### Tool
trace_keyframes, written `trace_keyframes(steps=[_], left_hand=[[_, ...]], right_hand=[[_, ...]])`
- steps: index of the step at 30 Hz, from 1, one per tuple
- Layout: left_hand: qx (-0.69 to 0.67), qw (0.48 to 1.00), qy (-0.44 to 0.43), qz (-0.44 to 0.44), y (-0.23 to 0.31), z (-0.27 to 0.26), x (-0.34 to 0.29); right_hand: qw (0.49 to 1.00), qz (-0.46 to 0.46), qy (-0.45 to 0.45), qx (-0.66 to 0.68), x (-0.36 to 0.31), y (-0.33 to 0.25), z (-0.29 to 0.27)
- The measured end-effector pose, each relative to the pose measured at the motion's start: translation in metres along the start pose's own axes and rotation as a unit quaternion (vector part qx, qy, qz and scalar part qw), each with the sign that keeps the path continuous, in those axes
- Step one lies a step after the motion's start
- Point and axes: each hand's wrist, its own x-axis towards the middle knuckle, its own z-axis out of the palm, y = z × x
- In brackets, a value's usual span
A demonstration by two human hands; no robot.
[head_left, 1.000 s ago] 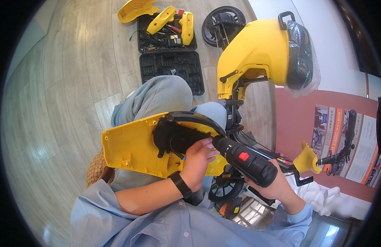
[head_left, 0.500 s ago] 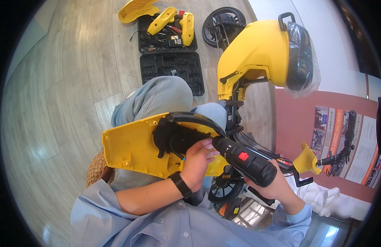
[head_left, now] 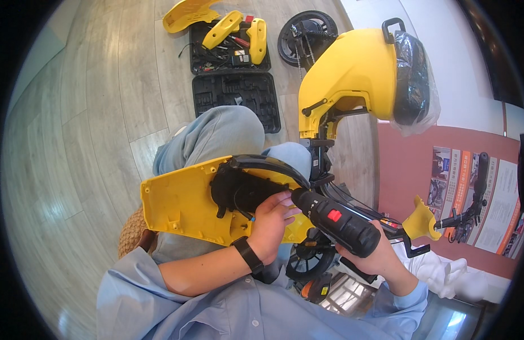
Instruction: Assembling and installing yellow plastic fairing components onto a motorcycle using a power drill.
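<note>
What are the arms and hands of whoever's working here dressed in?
Both arms wear light blue shirt sleeves, the left sleeve loose and wide, the right sleeve ending on the forearm. A broad black band circles the left wrist. The left hand and right hand wear no gloves.

Panel (head_left: pixel 182 201) on legs (head_left: pixel 216 136), drill (head_left: pixel 347 226) at its right, case (head_left: pixel 231 90) beyond legs, wheel (head_left: pixel 308 35) right of case

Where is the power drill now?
In the head view, the drill is right of centre, in the right hand, its nose near the left hand.
</note>
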Motion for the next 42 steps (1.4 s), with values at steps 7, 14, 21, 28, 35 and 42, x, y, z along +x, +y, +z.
trace_keyframes(steps=[7, 14, 21, 28, 35, 42], left_hand=[[-0.001, 1.000, -0.004, -0.001, 0.001, 0.001, -0.003], [0.004, 1.000, -0.013, 0.000, -0.003, -0.001, 0.001], [0.030, 0.999, -0.016, 0.019, -0.002, -0.001, -0.012], [0.229, 0.960, -0.139, 0.076, 0.017, -0.025, -0.069], [0.767, 0.376, -0.091, 0.511, 0.078, -0.035, -0.093], [0.859, 0.227, -0.029, 0.457, 0.073, -0.031, -0.079]], right_hand=[[0.999, -0.035, -0.022, -0.007, 0.001, 0.004, -0.001], [0.998, -0.018, -0.013, 0.058, -0.013, 0.010, -0.001], [0.982, -0.115, 0.152, -0.007, -0.067, 0.047, 0.019], [0.853, 0.055, 0.168, 0.491, -0.099, 0.091, 0.090], [0.720, 0.074, 0.172, 0.668, -0.097, 0.101, 0.163], [0.941, -0.088, 0.324, 0.050, -0.103, 0.131, 0.216]])
